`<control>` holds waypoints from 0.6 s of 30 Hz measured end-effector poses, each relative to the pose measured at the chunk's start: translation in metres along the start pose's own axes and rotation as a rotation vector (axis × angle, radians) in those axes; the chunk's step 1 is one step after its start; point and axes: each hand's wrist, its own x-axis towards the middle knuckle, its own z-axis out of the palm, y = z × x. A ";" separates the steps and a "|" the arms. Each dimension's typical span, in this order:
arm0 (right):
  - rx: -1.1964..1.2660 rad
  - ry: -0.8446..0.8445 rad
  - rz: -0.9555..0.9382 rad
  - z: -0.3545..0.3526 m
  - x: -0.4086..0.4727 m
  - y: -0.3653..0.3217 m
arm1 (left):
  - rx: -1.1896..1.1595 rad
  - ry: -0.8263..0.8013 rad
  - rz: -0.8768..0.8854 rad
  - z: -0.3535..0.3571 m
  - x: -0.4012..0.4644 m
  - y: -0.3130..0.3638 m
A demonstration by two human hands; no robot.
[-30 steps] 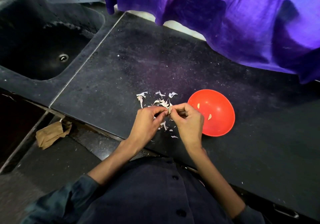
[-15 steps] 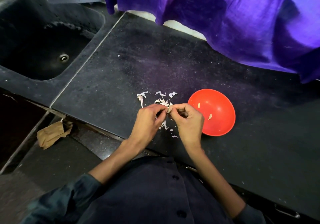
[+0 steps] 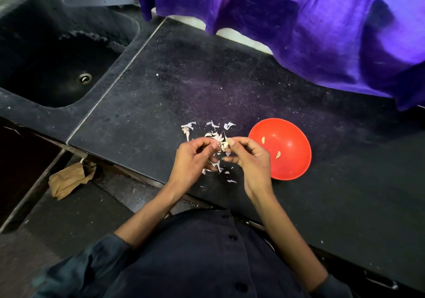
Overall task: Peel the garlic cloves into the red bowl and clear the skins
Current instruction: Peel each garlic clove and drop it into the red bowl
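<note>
My right hand pinches a small garlic clove between thumb and forefinger, just left of the red bowl. My left hand is beside it, its fingertips curled at the clove's loose skin. The bowl sits on the dark counter and holds two peeled cloves. White garlic skins lie scattered on the counter under and beyond both hands.
A dark sink lies at the far left with a drain. A purple cloth hangs over the counter's back edge. A crumpled brown paper bag lies on the floor below the counter's front edge.
The two hands have drawn slightly apart, the fingers opening a little around the clove. The bowl and skins have stayed put.
</note>
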 end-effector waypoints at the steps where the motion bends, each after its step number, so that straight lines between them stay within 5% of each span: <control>1: 0.003 0.009 0.005 0.000 0.000 0.000 | -0.009 -0.015 0.011 -0.001 0.000 0.000; 18: 0.125 -0.140 0.136 0.002 -0.005 -0.001 | 0.222 0.044 0.339 0.002 -0.007 0.008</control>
